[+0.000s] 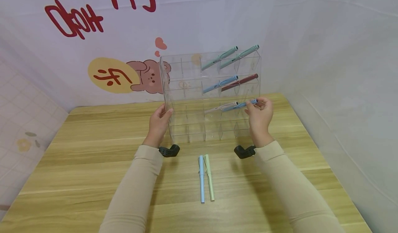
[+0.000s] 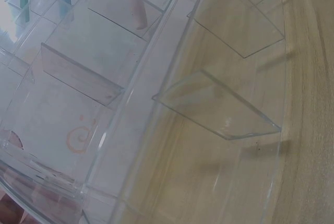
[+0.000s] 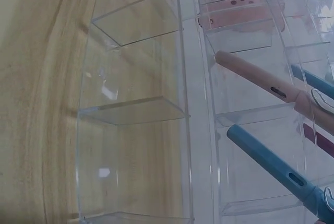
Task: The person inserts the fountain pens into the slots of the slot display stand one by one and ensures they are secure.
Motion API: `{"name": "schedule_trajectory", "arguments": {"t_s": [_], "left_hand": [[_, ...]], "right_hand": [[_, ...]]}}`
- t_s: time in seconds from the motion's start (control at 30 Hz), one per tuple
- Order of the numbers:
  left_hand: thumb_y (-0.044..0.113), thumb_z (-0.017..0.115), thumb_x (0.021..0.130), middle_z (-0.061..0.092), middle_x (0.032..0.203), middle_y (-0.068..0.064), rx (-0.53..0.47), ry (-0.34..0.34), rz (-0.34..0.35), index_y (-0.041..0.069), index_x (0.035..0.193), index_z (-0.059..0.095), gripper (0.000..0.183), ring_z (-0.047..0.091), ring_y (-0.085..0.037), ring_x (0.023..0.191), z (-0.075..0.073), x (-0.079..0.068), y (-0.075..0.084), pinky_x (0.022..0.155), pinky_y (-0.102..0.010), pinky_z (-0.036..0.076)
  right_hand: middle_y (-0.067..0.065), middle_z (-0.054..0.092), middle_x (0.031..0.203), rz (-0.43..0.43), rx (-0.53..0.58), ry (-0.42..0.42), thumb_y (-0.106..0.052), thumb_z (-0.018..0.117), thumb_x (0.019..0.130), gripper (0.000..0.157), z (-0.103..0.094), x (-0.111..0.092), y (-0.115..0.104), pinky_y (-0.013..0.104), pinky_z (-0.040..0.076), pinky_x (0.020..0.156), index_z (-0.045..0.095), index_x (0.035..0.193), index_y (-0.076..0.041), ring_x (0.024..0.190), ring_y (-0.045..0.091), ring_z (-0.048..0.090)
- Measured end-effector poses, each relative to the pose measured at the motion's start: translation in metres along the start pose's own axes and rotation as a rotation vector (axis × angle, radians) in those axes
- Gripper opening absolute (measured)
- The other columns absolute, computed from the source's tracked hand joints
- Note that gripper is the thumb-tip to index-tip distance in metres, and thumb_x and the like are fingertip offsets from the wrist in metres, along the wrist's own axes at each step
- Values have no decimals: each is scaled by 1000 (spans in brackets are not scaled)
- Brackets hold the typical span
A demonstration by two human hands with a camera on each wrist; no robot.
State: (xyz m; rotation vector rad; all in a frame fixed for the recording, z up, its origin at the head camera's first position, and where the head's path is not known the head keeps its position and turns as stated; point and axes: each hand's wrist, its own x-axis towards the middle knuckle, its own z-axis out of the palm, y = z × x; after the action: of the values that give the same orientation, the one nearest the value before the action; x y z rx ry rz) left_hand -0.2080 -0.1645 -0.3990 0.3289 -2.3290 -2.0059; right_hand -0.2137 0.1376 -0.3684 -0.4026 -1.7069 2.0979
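Observation:
A clear acrylic pen rack [image 1: 196, 124] with several tiers stands on the table. My left hand [image 1: 158, 123] grips its left side panel, thumb in front. At the rack's right side, my right hand [image 1: 260, 118] pinches the capped end of a blue pen [image 1: 238, 105]. That pen lies slanted in a lower tier, its other end inside a compartment; the right wrist view shows the blue pen [image 3: 266, 158] beside a pale pink pen [image 3: 255, 75]. Higher up sit another blue pen [image 1: 220, 84], a dark red pen [image 1: 239, 82] and two teal pens [image 1: 219, 58].
On the wooden table [image 1: 93, 157], in front of the rack, lie a light blue pen [image 1: 202, 179] and a light green pen [image 1: 209, 177] side by side. Behind the rack hangs a white printed cloth [image 1: 217, 22]; another white cloth [image 1: 342, 70] borders the right side.

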Motion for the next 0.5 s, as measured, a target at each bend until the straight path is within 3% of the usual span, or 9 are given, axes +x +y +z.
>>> {"name": "schedule_trajectory", "arguments": {"t_s": [0.5], "left_hand": [[33,57,97,46,145,-5,5,-2,-12,17,146,43,54,45,-23,131,0,0,0,108,-45,36]], "right_hand": [[2,51,102,-60,-66,-62,-2,62,92,26,-3,-2,3,21,52,76,44,109,-10,88,12,60]]}}
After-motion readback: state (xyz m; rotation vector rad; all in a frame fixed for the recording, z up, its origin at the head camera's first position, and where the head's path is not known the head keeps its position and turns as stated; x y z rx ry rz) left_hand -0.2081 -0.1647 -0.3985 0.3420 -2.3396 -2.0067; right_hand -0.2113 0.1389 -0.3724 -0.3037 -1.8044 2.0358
